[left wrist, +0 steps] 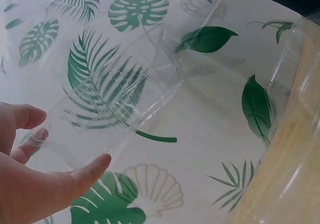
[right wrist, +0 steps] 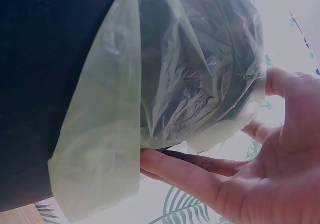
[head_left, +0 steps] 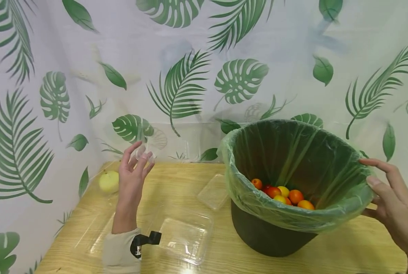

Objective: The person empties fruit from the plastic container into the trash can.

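Note:
My left hand (head_left: 132,175) is raised above the back left of the table, its fingers and thumb holding a clear plastic container (left wrist: 125,88) by one end. The container is see-through and hard to make out against the leaf-print sheet. On the right, my right hand (head_left: 392,201) grips the rim of a dark trash bin (head_left: 265,232), thumb and fingers on its pale green plastic liner (right wrist: 105,134). The bin is tilted with its mouth towards me. Several small orange, red and yellow fruits (head_left: 296,197) lie inside it.
A clear plastic box (head_left: 186,236) lies on the wooden table (head_left: 347,251), with a smaller clear piece (head_left: 214,192) behind it. At the left, more clear plastic (head_left: 94,232) lies near a yellow-green round fruit (head_left: 108,182). A leaf-print sheet (head_left: 197,38) hangs behind the table.

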`<state>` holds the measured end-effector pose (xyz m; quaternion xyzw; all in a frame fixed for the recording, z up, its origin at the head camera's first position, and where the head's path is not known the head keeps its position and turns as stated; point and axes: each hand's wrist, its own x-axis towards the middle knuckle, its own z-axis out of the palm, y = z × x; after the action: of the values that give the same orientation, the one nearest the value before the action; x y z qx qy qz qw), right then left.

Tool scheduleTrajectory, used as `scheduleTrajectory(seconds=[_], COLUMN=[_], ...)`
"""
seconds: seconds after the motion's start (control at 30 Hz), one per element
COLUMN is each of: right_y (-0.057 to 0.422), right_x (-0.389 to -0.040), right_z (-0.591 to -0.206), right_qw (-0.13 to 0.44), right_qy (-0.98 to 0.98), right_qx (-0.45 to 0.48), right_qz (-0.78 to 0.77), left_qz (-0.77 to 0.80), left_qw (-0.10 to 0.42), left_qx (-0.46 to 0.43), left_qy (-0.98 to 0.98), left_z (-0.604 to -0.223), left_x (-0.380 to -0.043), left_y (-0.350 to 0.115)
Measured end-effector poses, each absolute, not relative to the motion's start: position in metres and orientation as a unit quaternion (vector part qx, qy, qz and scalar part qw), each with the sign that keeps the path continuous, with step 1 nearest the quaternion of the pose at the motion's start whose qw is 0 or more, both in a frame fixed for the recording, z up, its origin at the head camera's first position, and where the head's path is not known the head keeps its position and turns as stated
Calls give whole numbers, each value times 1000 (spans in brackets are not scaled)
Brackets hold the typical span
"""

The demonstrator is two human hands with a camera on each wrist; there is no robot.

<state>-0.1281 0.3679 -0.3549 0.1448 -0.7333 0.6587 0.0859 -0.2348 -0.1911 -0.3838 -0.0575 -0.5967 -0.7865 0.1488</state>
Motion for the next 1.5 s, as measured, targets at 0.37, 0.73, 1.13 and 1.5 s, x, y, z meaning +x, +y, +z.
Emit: scheduleTrajectory(seconds=[0.37,0.73,1.13,1.5], right_y=[369,369,366,371], right_x=[-128,-126,-129,-129], right_z=[-360,-361,-359,-360], right_qw=[89,91,93,91], right_qy=[-733,-732,-735,-744], right_qx=[147,128,130,113], right_qz=[658,663,659,652], left_qz=[-796,-805,-816,-742], left_qw=[66,-14,-45,-67], left_qx=[10,34,61,53], left_qy=[-602,-592,-573,-665], left_z=[-408,-427,-446,-445], left_x=[-247,-258,-266,-261], left_y=[-197,-200,-199,-202])
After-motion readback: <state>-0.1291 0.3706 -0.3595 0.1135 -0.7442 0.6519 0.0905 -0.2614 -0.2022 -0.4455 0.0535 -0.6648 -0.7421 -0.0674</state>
